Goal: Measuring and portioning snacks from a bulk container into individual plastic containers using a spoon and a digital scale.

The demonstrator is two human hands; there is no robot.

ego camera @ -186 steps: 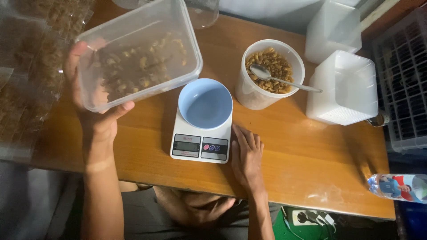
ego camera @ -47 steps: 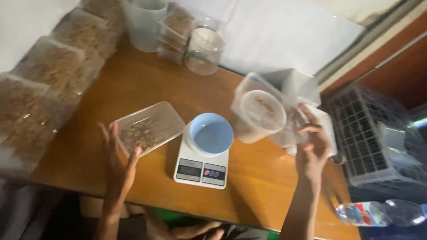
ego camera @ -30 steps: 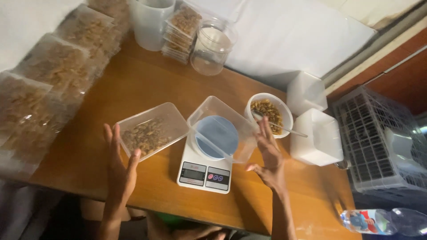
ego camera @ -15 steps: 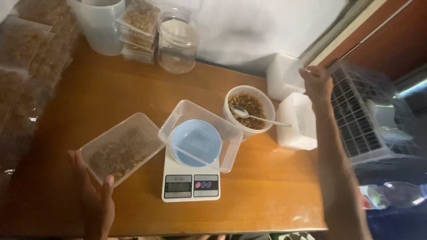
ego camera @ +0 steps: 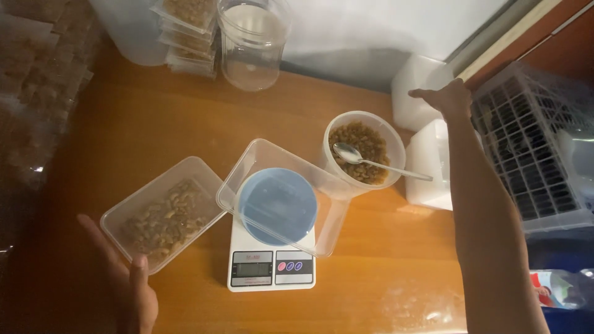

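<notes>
My left hand (ego camera: 127, 281) hovers open at the near left, just below a clear rectangular container (ego camera: 164, 213) of brown dried food, close to its near edge. My right hand (ego camera: 447, 99) reaches far right, resting on a stack of white lidded tubs (ego camera: 416, 86), fingers spread. An empty clear container (ego camera: 281, 195) sits over a blue bowl (ego camera: 277, 206) on a white kitchen scale (ego camera: 271, 266). A round white tub (ego camera: 364, 148) of brown pieces holds a metal spoon (ego camera: 365, 159).
Wooden table (ego camera: 136, 130) carries a clear jar (ego camera: 252, 43), stacked filled containers (ego camera: 189, 28) and bagged packets (ego camera: 37, 80) at the far left. A white wire crate (ego camera: 532, 142) stands off the right edge; a plastic bottle (ego camera: 560, 287) lies below.
My right hand set the empty clear container over the blue bowl on the scale, then reached out to the white tubs at the far right. The left hand let go of the filled container.
</notes>
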